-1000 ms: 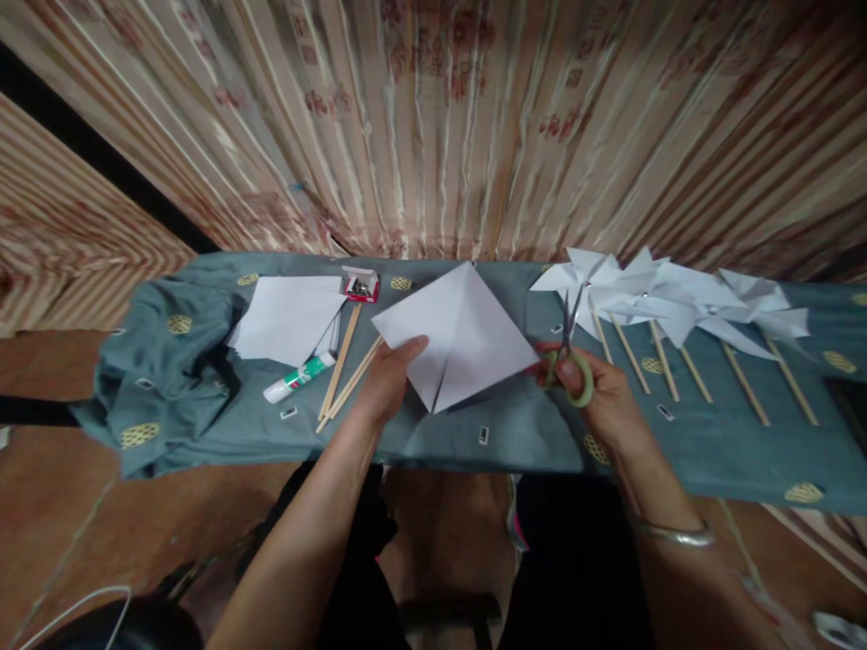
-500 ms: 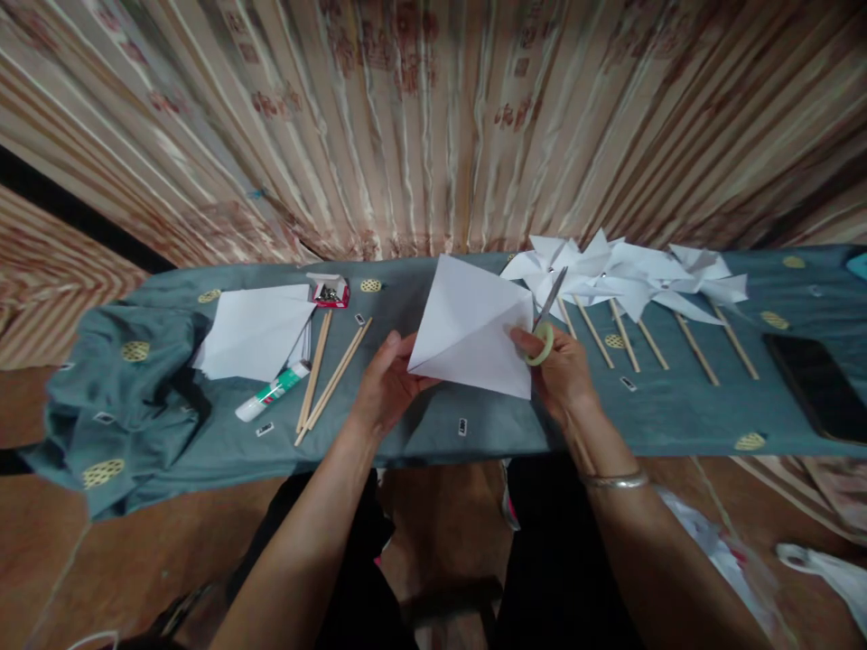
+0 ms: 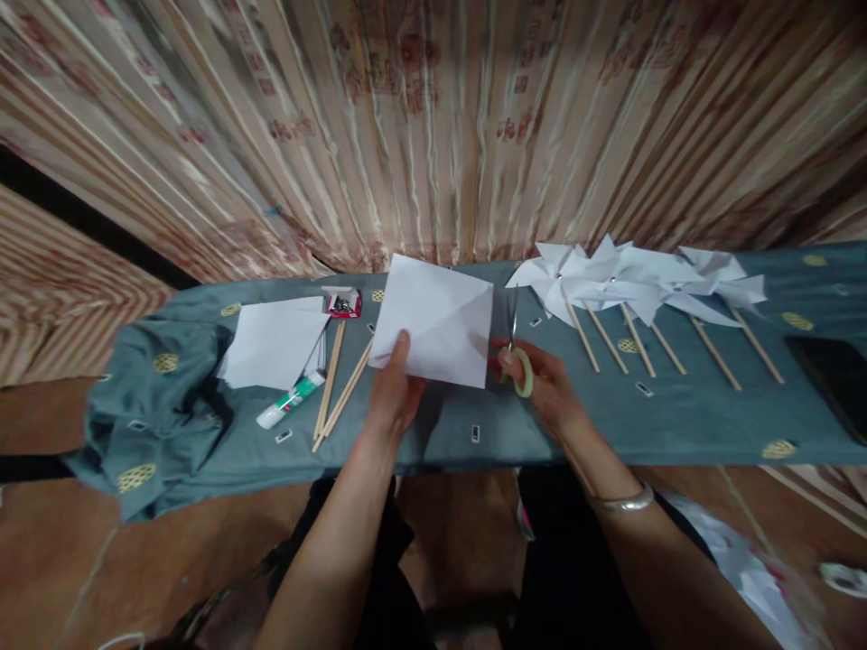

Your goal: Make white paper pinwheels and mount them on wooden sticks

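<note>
A square sheet of white paper [image 3: 440, 316] with faint diagonal creases is held above the cloth. My left hand [image 3: 396, 388] grips its lower left part, thumb on top and fingers underneath. At the paper's right edge, my right hand [image 3: 542, 379] is closed around the pale green handles of a pair of scissors [image 3: 521, 368]. The blades point up and away, just right of the paper and apart from it. Nearest to my left hand lie several wooden sticks [image 3: 344, 390].
On the left are a stack of white paper [image 3: 271, 343], a glue stick [image 3: 291, 400] and a small red box of metal pins [image 3: 343, 302]. Several white paper pinwheels [image 3: 637, 275] on sticks lie at the right, with a black phone [image 3: 830, 379] beyond. A curtain [image 3: 433, 135] hangs behind.
My right hand has let go of the paper and now holds only the scissors beside it. My left hand has moved its thumb onto the paper, which has shifted left.
</note>
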Demonstrator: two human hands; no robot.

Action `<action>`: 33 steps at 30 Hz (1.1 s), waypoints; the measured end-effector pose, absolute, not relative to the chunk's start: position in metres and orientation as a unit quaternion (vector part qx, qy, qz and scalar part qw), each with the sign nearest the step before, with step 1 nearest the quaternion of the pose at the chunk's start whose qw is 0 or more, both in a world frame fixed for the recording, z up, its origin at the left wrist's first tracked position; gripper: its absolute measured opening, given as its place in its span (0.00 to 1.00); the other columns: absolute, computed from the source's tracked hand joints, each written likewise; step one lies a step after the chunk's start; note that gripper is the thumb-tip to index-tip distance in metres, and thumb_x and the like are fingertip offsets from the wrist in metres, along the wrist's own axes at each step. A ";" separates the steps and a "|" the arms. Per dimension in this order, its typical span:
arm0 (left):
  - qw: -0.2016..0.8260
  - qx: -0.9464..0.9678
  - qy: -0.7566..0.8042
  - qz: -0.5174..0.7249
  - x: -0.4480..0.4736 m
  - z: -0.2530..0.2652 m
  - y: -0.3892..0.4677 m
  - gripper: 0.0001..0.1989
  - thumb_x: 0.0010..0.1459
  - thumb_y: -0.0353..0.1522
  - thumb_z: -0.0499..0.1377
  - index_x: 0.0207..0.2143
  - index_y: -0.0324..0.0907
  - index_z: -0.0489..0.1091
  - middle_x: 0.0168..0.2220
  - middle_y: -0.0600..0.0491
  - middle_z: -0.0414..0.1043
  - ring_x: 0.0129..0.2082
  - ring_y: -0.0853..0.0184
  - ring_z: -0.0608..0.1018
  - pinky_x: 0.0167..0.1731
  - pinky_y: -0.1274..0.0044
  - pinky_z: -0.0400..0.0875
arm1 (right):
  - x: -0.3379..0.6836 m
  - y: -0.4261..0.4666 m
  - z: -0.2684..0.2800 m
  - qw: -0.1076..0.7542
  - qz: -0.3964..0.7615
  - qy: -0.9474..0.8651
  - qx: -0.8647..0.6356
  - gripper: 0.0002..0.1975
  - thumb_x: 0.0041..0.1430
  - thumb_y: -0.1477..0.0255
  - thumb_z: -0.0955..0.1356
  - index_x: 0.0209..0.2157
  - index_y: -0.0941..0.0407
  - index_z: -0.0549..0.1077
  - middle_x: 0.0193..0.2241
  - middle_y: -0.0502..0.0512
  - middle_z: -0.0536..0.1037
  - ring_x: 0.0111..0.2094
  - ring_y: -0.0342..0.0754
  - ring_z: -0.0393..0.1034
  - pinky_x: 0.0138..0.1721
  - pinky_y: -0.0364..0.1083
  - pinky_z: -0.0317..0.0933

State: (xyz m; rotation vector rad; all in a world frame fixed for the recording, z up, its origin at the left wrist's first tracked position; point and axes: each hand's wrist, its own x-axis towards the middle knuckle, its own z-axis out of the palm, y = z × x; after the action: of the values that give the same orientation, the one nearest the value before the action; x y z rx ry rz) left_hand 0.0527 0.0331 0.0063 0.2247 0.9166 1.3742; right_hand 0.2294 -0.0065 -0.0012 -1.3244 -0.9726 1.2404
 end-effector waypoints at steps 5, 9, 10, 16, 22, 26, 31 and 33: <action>0.615 0.115 0.410 0.664 0.026 0.012 0.048 0.14 0.64 0.29 0.57 0.51 0.44 0.74 0.45 0.51 0.81 0.44 0.67 0.82 0.47 0.77 0.77 | 0.242 -0.026 0.005 0.331 0.613 -0.520 -0.494 0.34 0.48 0.42 0.71 0.43 0.57 0.76 0.33 0.58 0.81 0.31 0.47 0.71 0.36 0.47 0.66; 0.605 0.137 0.415 0.665 0.022 0.010 0.049 0.16 0.63 0.29 0.59 0.53 0.46 0.73 0.47 0.51 0.81 0.50 0.64 0.80 0.50 0.73 0.76 | 0.239 -0.031 0.007 0.244 0.643 -0.561 -0.461 0.36 0.49 0.41 0.69 0.44 0.59 0.76 0.32 0.59 0.81 0.30 0.47 0.71 0.34 0.47 0.65; 0.607 0.138 0.416 0.663 0.022 0.010 0.048 0.16 0.63 0.29 0.59 0.53 0.46 0.73 0.47 0.51 0.81 0.51 0.64 0.80 0.50 0.73 0.76 | 0.237 -0.031 0.007 0.236 0.644 -0.562 -0.462 0.36 0.49 0.41 0.70 0.44 0.59 0.76 0.32 0.59 0.81 0.30 0.48 0.71 0.33 0.47 0.64; 0.625 0.138 0.405 0.653 0.029 0.011 0.047 0.17 0.63 0.29 0.58 0.53 0.49 0.72 0.47 0.53 0.81 0.54 0.63 0.78 0.52 0.71 0.75 | 0.227 -0.029 0.005 0.244 0.642 -0.541 -0.485 0.32 0.46 0.47 0.73 0.41 0.60 0.77 0.28 0.59 0.80 0.29 0.49 0.71 0.31 0.47 0.65; 0.636 0.125 0.405 0.645 0.033 0.010 0.044 0.17 0.61 0.29 0.60 0.53 0.46 0.72 0.49 0.51 0.80 0.53 0.61 0.79 0.52 0.71 0.75 | 0.227 -0.028 0.008 0.260 0.658 -0.516 -0.484 0.26 0.45 0.53 0.75 0.39 0.58 0.78 0.27 0.56 0.80 0.28 0.49 0.72 0.31 0.47 0.65; 0.643 0.129 0.407 0.636 0.036 0.009 0.042 0.18 0.61 0.30 0.61 0.53 0.45 0.73 0.48 0.51 0.80 0.54 0.59 0.78 0.52 0.70 0.75 | 0.227 -0.028 0.009 0.261 0.652 -0.520 -0.486 0.26 0.46 0.53 0.74 0.39 0.59 0.78 0.27 0.57 0.80 0.28 0.49 0.71 0.30 0.47 0.65; 0.641 0.126 0.417 0.632 0.037 0.008 0.041 0.17 0.61 0.30 0.61 0.53 0.45 0.72 0.47 0.51 0.81 0.53 0.60 0.79 0.52 0.71 0.76 | 0.226 -0.029 0.007 0.260 0.643 -0.529 -0.489 0.27 0.47 0.51 0.73 0.40 0.60 0.77 0.27 0.57 0.80 0.28 0.49 0.71 0.31 0.48 0.66; 0.643 0.123 0.417 0.630 0.037 0.009 0.042 0.18 0.62 0.30 0.60 0.54 0.44 0.72 0.47 0.50 0.81 0.52 0.61 0.79 0.51 0.71 0.76 | 0.226 -0.029 0.006 0.261 0.644 -0.529 -0.488 0.28 0.47 0.51 0.73 0.40 0.60 0.77 0.27 0.58 0.80 0.28 0.49 0.71 0.31 0.48 0.66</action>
State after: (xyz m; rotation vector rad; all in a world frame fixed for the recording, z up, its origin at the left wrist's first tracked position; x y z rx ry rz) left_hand 0.0371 0.0419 0.0087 0.2796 0.9503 1.4358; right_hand 0.2264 -0.0290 0.0059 -1.3212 -1.4307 1.7419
